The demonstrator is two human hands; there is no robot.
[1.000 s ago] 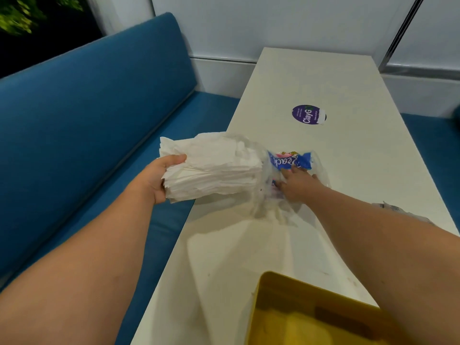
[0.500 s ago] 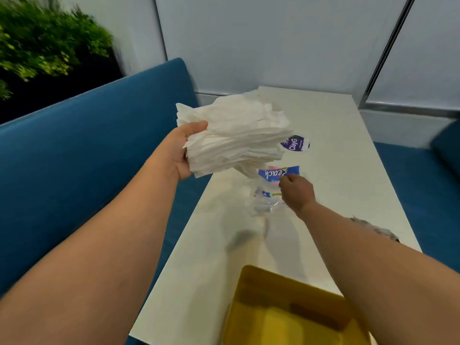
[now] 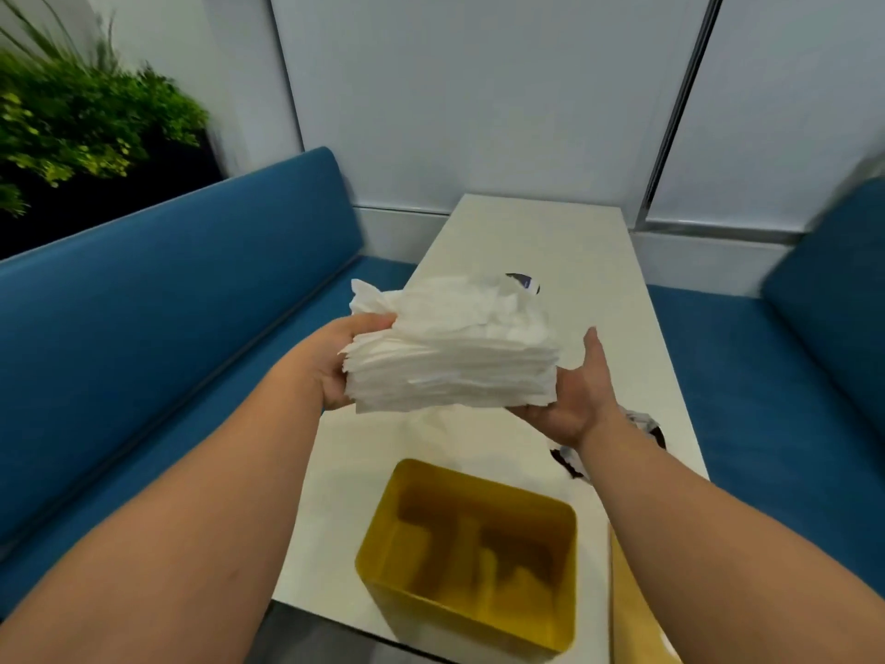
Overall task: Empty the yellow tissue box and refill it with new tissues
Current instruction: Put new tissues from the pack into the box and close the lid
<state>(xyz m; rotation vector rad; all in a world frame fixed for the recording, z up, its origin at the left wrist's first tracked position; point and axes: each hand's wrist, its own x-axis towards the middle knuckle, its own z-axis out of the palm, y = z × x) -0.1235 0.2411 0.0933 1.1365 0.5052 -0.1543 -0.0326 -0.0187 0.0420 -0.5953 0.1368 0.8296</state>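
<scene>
White wall panels and blue benches [image 3: 158, 304] enclose a long white surface [image 3: 541, 242]. Green plants [image 3: 72, 122] stand behind the left bench.

Left hand [image 3: 335, 361]: the grip is closed on the left end of the tissue stack [image 3: 455, 352], thumb on top, the other fingers hidden beneath. Right hand [image 3: 574, 390]: the grip is wide, palm up, fingers straight; the palm supports the underside of the right end of the stack, and the thumb stands upright just beside that end. The stack is held in the air between the two hands, above the surface, its top sheets ruffled.

Yellow box [image 3: 469, 558]: it stands on the surface below and nearer than the two grips, between the forearms, at the near edge. It is open at the top; no tissues show inside it.

Crumpled wrapper [image 3: 641, 424]: it lies on the surface below the right wrist, partly hidden by the forearm. A dark round sticker [image 3: 524, 281] shows on the surface beyond the stack, mostly covered by it. A yellow panel [image 3: 632, 606] lies right of the box, partly behind the right forearm.
</scene>
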